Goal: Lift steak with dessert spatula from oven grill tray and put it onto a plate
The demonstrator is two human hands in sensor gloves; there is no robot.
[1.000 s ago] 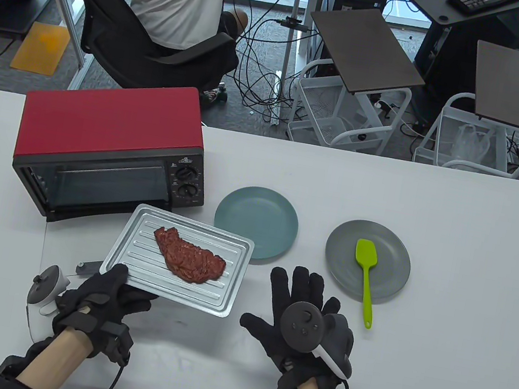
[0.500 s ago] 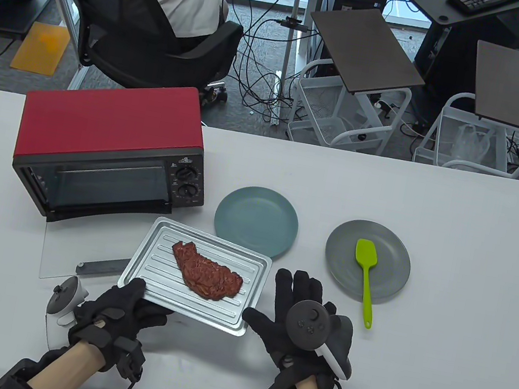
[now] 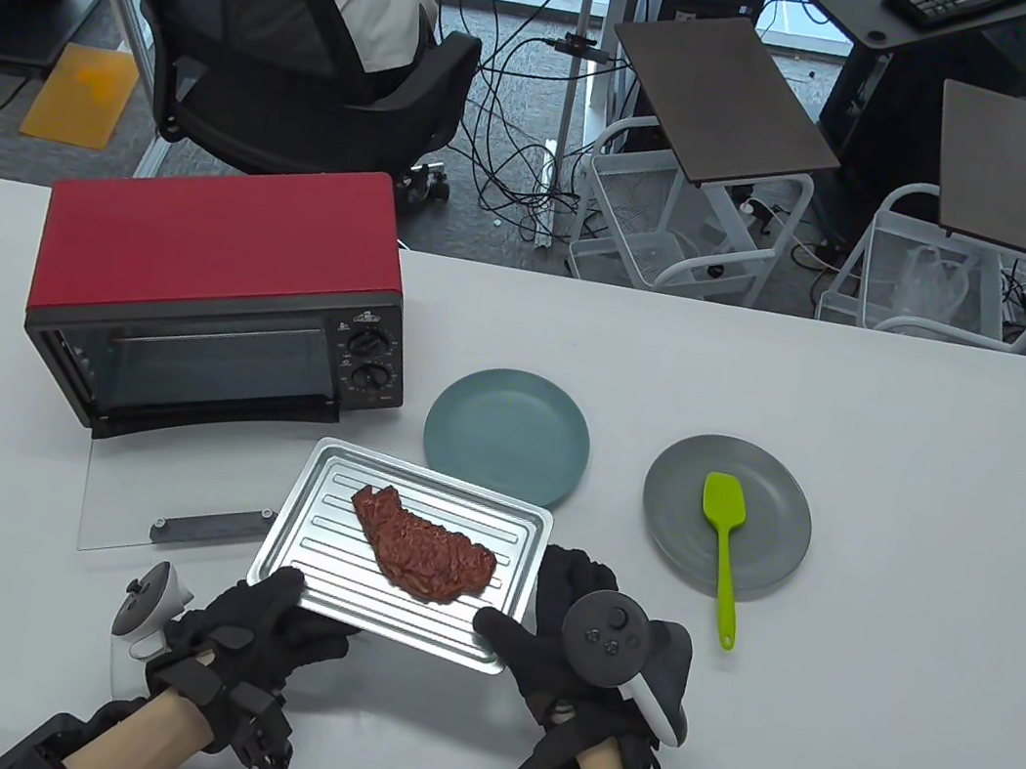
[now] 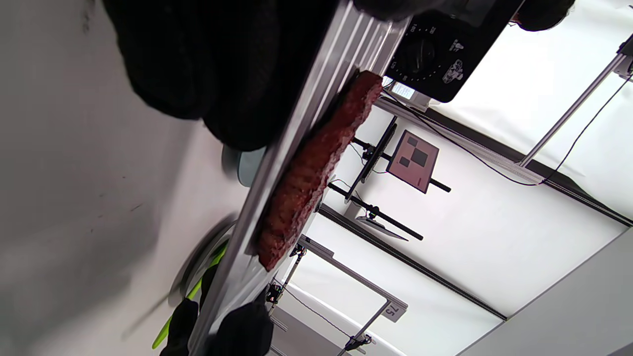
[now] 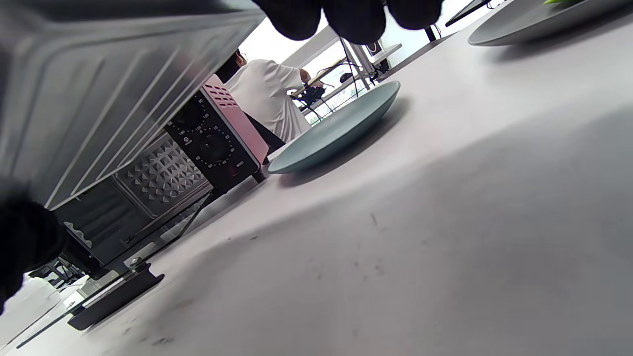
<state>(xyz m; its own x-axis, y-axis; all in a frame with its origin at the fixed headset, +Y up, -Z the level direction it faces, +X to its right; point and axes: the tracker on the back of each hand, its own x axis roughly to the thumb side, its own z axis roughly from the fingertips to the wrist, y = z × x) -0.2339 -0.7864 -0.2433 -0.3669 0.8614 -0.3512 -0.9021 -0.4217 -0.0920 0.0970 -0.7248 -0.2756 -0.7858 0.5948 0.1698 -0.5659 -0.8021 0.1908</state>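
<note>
The brown steak [image 3: 424, 552] lies on the silver grill tray [image 3: 314, 558], which is held off the table in front of the oven. My left hand [image 3: 275, 606] grips the tray's near left corner, thumb on top. My right hand [image 3: 521, 619] holds the near right corner, its thumb on the rim and its fingers curled under the right edge. In the right wrist view the tray's ribbed underside [image 5: 99, 74] hangs above the table. The green spatula [image 3: 723, 546] lies untouched on the grey plate [image 3: 770, 559]. The teal plate [image 3: 509, 424] sits bare just behind the tray.
The red toaster oven [image 3: 215, 273] stands at the left with its glass door [image 3: 126, 495] folded down onto the table. Beyond the table a person sits on an office chair [image 3: 264, 53], near carts and cables.
The tray with the steak has moved right and nearer to me, carried by my left hand. My right hand, open before, now grips the tray's right edge.
</note>
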